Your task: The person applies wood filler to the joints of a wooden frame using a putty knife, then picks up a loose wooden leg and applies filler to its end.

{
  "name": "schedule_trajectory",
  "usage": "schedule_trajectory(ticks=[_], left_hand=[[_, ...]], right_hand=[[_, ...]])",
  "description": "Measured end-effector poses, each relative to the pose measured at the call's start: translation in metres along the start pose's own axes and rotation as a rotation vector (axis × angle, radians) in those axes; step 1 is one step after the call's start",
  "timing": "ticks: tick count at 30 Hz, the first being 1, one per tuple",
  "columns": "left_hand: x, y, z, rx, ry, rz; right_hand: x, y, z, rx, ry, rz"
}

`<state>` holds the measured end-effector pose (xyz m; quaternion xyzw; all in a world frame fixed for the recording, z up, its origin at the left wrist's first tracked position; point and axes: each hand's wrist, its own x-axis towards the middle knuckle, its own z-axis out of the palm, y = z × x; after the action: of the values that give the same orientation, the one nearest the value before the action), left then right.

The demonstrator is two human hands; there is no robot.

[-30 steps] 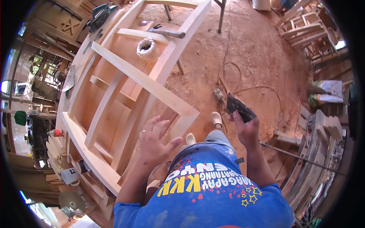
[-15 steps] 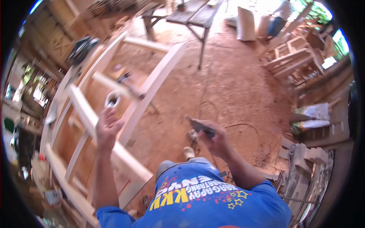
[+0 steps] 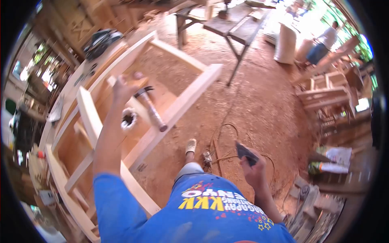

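My left hand (image 3: 122, 88) reaches over the pale wooden frame (image 3: 181, 111), fingers stretched toward a small orange-brown wood block (image 3: 140, 84); blur hides whether they touch. Just right of that hand, a claw hammer (image 3: 153, 108) rests across the frame, its handle end over the near rail. Below the hammer's head sits a white roll with a dark centre (image 3: 129, 118). In my right hand (image 3: 253, 166), held low over the floor, is a dark grey flat tapered tool (image 3: 246, 154), its narrow end pointing up and left. The fingers cover its lower part.
A dark bag (image 3: 103, 40) lies at the frame's far left end. Beyond stands a wooden work table (image 3: 227, 25). A cord (image 3: 233, 124) curls on the dusty floor. Stacked wood pieces (image 3: 320, 202) are at lower right; a person (image 3: 322, 42) is at far right.
My left hand has moved forward across the frame toward the wood block. My right hand, still gripping the dark tool, has shifted right and lower in view. The camera view has turned.
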<state>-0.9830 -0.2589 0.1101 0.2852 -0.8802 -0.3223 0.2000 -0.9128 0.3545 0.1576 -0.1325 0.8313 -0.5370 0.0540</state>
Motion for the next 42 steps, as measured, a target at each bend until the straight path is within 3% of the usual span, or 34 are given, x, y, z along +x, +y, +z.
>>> schedule_trajectory(ticks=[1,3,5,6,7,10,11,13,15,22,25,29,32,36,38,40,42], left_hand=[[0.009,0.025,0.002,0.057,0.034,-0.064],[0.053,0.015,0.008,0.317,-0.03,-0.003],[0.107,-0.039,0.042,0.487,0.0,0.13],[0.117,-0.01,0.037,0.507,-0.209,-0.104],[0.133,-0.009,0.051,0.554,-0.329,-0.1],[0.184,-0.106,0.081,0.662,-0.51,-0.124],[0.181,-0.109,0.087,0.652,-0.567,-0.298],[0.151,-0.054,0.07,0.571,-0.533,-0.312],[0.14,-0.04,0.073,0.596,-0.468,-0.296],[0.136,-0.041,0.072,0.566,-0.433,-0.315],[0.137,-0.048,0.072,0.53,-0.312,-0.257],[0.147,-0.053,0.054,0.118,-0.128,-0.111],[0.114,0.021,0.025,-0.493,-0.282,0.014],[0.006,0.165,-0.006,-0.484,-0.473,0.284],[-0.067,0.229,-0.009,-0.646,-0.674,0.23],[-0.129,0.262,0.001,-0.546,-0.708,0.49],[-0.189,0.287,0.004,-0.499,-0.719,0.617]], right_hand=[[0.013,-0.003,0.002,-0.019,0.017,0.002],[0.039,-0.006,0.01,-0.006,0.036,0.038],[0.066,-0.016,0.013,-0.04,0.084,0.102],[0.079,-0.024,0.016,-0.072,0.08,0.085],[0.094,-0.032,0.02,-0.108,0.097,0.062],[0.132,-0.045,0.032,-0.175,0.134,-0.037],[0.145,-0.052,0.033,-0.217,0.133,-0.078],[0.164,-0.059,0.037,-0.228,0.131,-0.083],[0.173,-0.064,0.043,-0.164,0.133,-0.013],[0.182,-0.06,0.053,-0.138,0.079,-0.085],[0.174,-0.063,0.044,-0.077,0.076,-0.046],[0.154,-0.048,0.028,0.12,0.05,0.158],[0.141,-0.037,0.018,0.455,0.105,0.2],[0.138,-0.028,0.005,0.909,0.208,0.205],[0.135,-0.024,-0.001,1.022,0.183,0.254],[0.132,-0.039,-0.001,1.066,0.19,0.315],[0.131,-0.05,0.014,1.165,0.216,0.375]])
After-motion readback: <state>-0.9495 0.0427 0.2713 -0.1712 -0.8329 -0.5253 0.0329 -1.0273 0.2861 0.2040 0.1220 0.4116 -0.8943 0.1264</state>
